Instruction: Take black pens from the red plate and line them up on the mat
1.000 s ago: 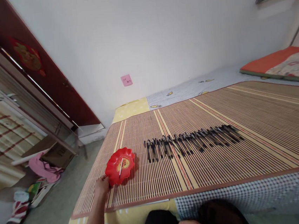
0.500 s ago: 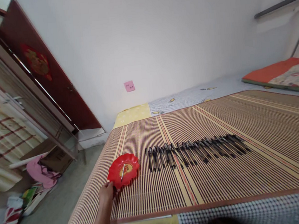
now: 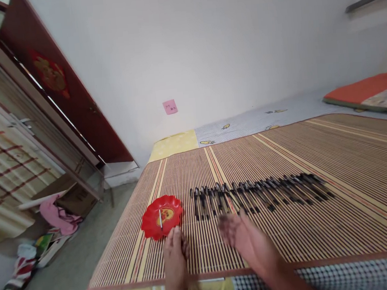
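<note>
A long row of dark pens point(image 3: 258, 192) lies across a striped bamboo mat point(image 3: 317, 151) on a bed. A red scalloped plate point(image 3: 151, 222) with one white pen point(image 3: 160, 218) in it sits left of the row. My left hand point(image 3: 175, 250) rests flat on the mat just below the plate, fingers stretched out, holding nothing. My right hand point(image 3: 240, 237) reaches toward the near end of the pen row, slightly blurred, fingers extended and apart from the pens.
A white wall with a pink sticky note point(image 3: 169, 106) stands behind the bed. A red-brown door point(image 3: 69, 97) and a cardboard box point(image 3: 71, 197) with pink cloth are at left on the floor. An orange folded quilt point(image 3: 369, 89) lies at far right.
My left hand has let go of the plate's rim and moved right, below the plate. My right hand has come into view over the mat near the pens.
</note>
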A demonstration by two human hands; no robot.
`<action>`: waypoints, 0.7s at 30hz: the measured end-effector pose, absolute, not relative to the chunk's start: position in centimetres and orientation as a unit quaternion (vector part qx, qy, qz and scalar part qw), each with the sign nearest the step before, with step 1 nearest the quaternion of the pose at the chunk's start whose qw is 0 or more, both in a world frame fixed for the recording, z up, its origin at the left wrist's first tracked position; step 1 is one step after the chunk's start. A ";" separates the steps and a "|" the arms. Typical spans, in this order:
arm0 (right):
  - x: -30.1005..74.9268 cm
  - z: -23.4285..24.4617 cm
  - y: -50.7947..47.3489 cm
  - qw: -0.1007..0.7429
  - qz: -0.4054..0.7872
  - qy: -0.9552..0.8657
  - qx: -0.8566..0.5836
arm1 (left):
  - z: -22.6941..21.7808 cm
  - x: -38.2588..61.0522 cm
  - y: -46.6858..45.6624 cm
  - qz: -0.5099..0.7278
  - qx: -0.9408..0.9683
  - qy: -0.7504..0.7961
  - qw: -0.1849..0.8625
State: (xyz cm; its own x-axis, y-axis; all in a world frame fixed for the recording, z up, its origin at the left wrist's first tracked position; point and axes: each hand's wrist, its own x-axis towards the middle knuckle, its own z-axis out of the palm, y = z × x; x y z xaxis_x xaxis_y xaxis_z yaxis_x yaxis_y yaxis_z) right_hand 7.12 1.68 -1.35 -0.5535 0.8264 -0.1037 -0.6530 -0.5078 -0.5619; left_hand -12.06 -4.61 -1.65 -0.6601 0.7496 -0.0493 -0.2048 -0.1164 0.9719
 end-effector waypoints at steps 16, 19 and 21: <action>3.0 -4.4 10.5 0.577 0.712 -0.276 -0.288 | -0.1 -9.7 6.1 0.814 0.170 0.381 0.405; 3.0 -6.1 11.2 0.591 0.693 -0.262 -0.319 | -1.4 -12.0 5.8 0.783 0.247 0.531 0.208; 3.0 -6.4 11.4 0.597 0.693 -0.254 -0.313 | -1.9 -13.2 5.6 0.738 0.286 0.594 0.144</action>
State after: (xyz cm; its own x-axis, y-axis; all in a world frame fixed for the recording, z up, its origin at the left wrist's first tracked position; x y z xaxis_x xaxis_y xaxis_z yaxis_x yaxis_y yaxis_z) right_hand 2.98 11.42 -6.43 -0.0907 0.9873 -0.1301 -0.6700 -0.1571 -0.7255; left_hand -13.23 5.57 -1.87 -0.7955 0.5518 0.2504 0.1271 -0.2521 0.9593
